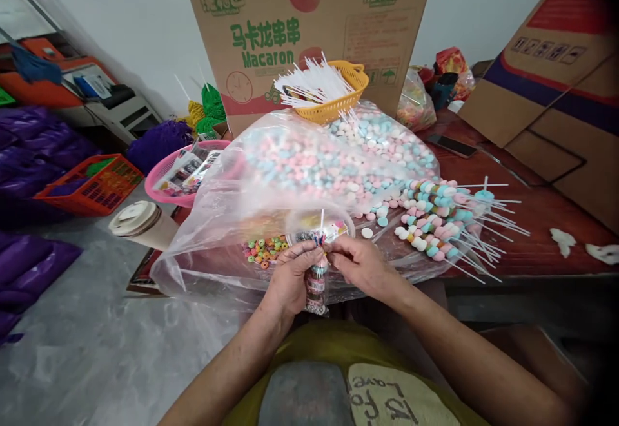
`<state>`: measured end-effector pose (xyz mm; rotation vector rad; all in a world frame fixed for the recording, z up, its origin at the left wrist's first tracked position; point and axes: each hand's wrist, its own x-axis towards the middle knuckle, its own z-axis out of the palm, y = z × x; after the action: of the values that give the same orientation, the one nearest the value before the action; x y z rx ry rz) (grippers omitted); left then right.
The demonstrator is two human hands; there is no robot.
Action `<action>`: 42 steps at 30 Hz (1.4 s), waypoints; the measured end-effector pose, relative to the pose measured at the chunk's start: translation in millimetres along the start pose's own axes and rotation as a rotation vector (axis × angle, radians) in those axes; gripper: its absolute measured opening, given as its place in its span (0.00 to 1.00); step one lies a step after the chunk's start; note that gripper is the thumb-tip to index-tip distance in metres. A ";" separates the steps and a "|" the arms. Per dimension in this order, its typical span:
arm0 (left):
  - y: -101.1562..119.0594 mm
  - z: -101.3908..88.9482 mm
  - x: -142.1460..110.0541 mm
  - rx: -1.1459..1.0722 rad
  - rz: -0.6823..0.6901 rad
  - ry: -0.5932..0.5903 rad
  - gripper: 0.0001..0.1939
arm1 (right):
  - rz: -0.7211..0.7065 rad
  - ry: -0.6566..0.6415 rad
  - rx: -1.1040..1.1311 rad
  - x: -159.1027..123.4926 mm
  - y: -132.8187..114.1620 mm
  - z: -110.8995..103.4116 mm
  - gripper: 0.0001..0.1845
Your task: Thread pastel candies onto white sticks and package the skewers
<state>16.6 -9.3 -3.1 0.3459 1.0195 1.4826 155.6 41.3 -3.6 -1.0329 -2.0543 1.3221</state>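
My left hand (pixel 291 274) and my right hand (pixel 360 261) meet at the near edge of the wooden table (pixel 536 216), both pinched on a candy skewer (pixel 316 265). Its white stick points up and its bead-like sweets hang down in a clear wrapper below my fingers. Right behind my hands lies a small heap of coloured ring candies (pixel 264 249). A large clear plastic bag (pixel 300 168) of pink, blue and white sweets fills the middle of the table. To the right lies a pile of finished skewers (pixel 445 220) with sticks pointing right.
A yellow basket (pixel 338 100) of white sticks stands behind the bag, before a "Macaron" cardboard box (pixel 300 26). A pink basket (pixel 184 174), a lidded paper cup (pixel 140 223) and a red crate (pixel 91 184) are at the left. A phone (pixel 449 145) and another carton (pixel 556 84) are at the right.
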 end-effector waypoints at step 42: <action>-6.9 6.7 -5.7 0.022 -0.416 -0.548 0.25 | -0.501 -0.162 -0.070 -26.2 -20.2 -29.3 0.10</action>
<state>27.2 -12.8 -2.5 0.4891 0.6161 0.9260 185.9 31.2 26.9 -0.3974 -2.2911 1.1019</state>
